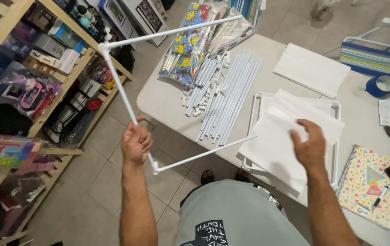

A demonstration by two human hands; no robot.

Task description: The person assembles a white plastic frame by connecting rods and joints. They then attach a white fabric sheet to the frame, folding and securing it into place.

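The left hand (136,142) is gripping a white tube frame (126,95) off the table's (158,98) near edge; the right hand (310,145) is hovering open, perhaps brushing the white sheets (277,136) on it.

the left hand (136,142) is closed around one side of a white three-sided tube frame (126,98), holding it up off the grey table (158,98). the right hand (310,146) hangs open over a stack of white fabric panels (277,136), fingers spread, not clearly touching. a row of loose white tubes (229,98) lies beside the panels, with small white connectors (192,107) near a patterned plastic bag (190,43). a colourful spiral notebook (370,184) with a pen sits at the right edge, near blue tape (381,85). wooden shelves (45,118) stand on the left.
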